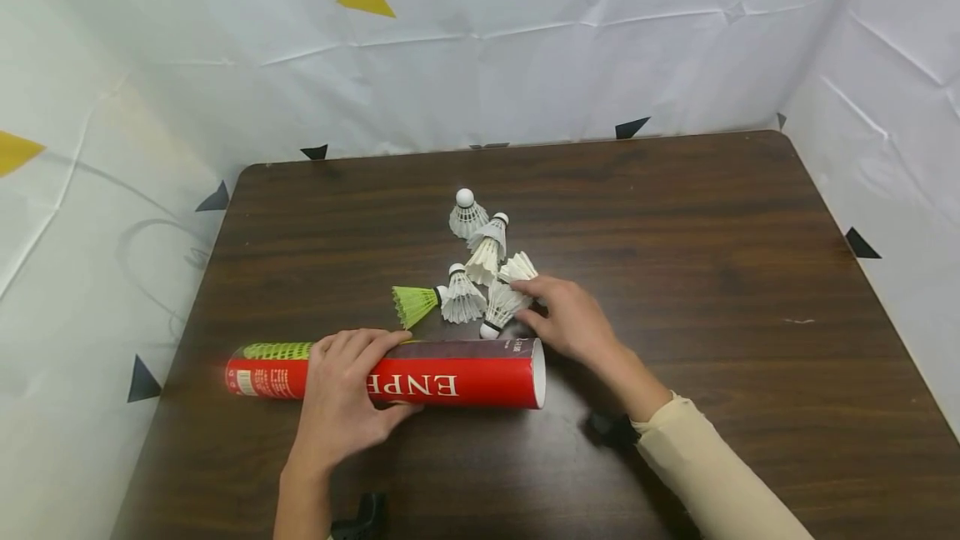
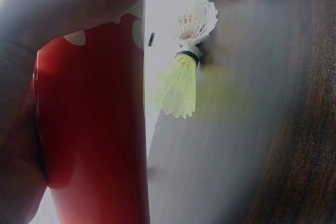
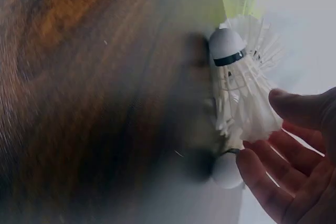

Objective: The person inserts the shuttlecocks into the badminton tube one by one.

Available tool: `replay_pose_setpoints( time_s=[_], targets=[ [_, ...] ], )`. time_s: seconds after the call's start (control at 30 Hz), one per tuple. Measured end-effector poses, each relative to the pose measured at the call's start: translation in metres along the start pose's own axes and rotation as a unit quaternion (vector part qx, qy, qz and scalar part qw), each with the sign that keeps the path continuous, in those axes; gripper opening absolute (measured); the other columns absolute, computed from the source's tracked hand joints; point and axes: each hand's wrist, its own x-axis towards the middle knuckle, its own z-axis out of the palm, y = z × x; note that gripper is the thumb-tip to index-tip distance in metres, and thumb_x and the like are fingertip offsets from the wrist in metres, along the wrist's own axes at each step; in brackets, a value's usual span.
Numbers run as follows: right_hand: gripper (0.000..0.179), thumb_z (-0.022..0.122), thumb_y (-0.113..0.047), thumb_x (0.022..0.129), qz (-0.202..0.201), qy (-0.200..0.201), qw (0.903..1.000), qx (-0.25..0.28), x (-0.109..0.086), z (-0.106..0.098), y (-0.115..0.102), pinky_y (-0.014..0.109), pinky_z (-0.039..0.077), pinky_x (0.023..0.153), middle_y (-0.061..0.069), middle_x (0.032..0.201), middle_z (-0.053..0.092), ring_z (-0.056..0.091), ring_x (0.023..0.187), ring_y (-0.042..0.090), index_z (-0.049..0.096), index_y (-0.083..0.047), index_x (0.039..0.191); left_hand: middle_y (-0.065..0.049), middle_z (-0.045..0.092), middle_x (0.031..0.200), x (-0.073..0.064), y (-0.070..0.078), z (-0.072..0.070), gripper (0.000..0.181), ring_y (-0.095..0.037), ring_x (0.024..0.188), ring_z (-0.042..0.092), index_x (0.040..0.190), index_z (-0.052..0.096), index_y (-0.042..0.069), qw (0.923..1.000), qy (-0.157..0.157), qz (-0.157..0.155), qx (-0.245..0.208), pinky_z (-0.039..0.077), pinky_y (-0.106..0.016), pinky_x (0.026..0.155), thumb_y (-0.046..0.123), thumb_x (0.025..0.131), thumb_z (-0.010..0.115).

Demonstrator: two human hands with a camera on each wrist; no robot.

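Observation:
My left hand [image 1: 347,394] grips a red shuttlecock tube [image 1: 480,382] from above, fingers over its far side and thumb along its near side. The tube lies sideways, its white-lined end facing right. My right hand [image 1: 573,319] is at the feathered skirt of a white shuttlecock [image 1: 501,305], which lies just beyond the tube. In the right wrist view its thumb overlaps the skirt [image 3: 252,108], with the fingers spread at the skirt's wide end. One fingertip is right beside another shuttlecock's white cork [image 3: 227,171].
A yellow-green shuttlecock [image 1: 415,307] lies beyond the tube, its cork beside a white shuttlecock [image 1: 462,300]. More white shuttlecocks cluster farther back, and one [image 1: 467,213] stands cork up. The dark wooden table [image 1: 697,232] is bordered by white sheets [image 1: 480,90].

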Motion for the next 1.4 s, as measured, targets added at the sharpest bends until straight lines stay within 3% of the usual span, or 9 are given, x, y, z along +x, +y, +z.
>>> replay_pose_setpoints(
  time_s=[0.17,0.37,0.6,0.77,1.07,1.4],
  targets=[
    [0.040,0.080,-0.016,0.082,0.018,0.019,0.9990,0.037,0.000,0.005,0.002,0.044,0.051,0.087,0.003,0.105,0.073,0.068,0.096,0.021,0.070,-0.012,0.121,0.005,0.063,0.117,0.001,0.001,-0.001,0.083,-0.018,0.110,0.053,0.128,0.061,0.027,1.0000,0.002,0.003,-0.004,0.033,-0.054,0.097,0.043,0.053,0.094],
    [0.034,0.080,-0.014,0.082,0.045,0.011,0.9959,0.077,0.000,0.007,0.005,0.043,0.051,0.086,0.004,0.097,0.074,0.070,0.090,0.020,0.071,-0.010,0.115,0.005,0.063,0.116,0.000,0.001,0.000,0.083,-0.018,0.110,0.053,0.127,0.061,0.027,1.0000,0.002,0.004,-0.003,0.033,-0.054,0.097,0.042,0.053,0.094],
    [0.028,0.076,-0.019,0.086,0.025,-0.023,0.9986,0.042,-0.001,0.010,0.010,0.043,0.049,0.091,0.006,0.107,0.073,0.067,0.101,0.024,0.075,-0.009,0.112,0.005,0.063,0.116,0.000,0.001,0.000,0.084,-0.018,0.109,0.052,0.128,0.062,0.027,1.0000,0.003,0.003,-0.002,0.032,-0.055,0.097,0.043,0.052,0.094],
    [0.025,0.075,-0.020,0.088,0.008,-0.024,0.9987,0.043,-0.004,0.008,0.010,0.043,0.050,0.089,0.006,0.105,0.073,0.068,0.099,0.025,0.076,-0.009,0.110,0.005,0.063,0.117,0.000,0.001,0.000,0.084,-0.019,0.110,0.052,0.128,0.061,0.027,1.0000,0.001,0.001,-0.001,0.032,-0.056,0.097,0.043,0.053,0.094],
    [0.019,0.075,-0.014,0.087,-0.002,0.000,0.9972,0.075,-0.014,0.001,0.009,0.042,0.053,0.082,0.004,0.095,0.074,0.069,0.087,0.021,0.077,-0.007,0.104,0.005,0.063,0.117,0.000,0.000,0.000,0.084,-0.018,0.110,0.052,0.128,0.061,0.027,1.0000,0.000,0.004,-0.001,0.032,-0.054,0.097,0.044,0.053,0.094],
    [0.017,0.079,-0.010,0.082,0.020,0.070,0.9902,0.119,-0.030,-0.008,0.011,0.035,0.055,0.067,0.005,0.088,0.075,0.068,0.071,0.016,0.078,-0.005,0.098,0.006,0.063,0.117,0.000,0.000,0.000,0.084,-0.018,0.110,0.052,0.128,0.061,0.028,1.0000,-0.003,0.003,0.002,0.032,-0.053,0.098,0.045,0.053,0.093]
  ],
)
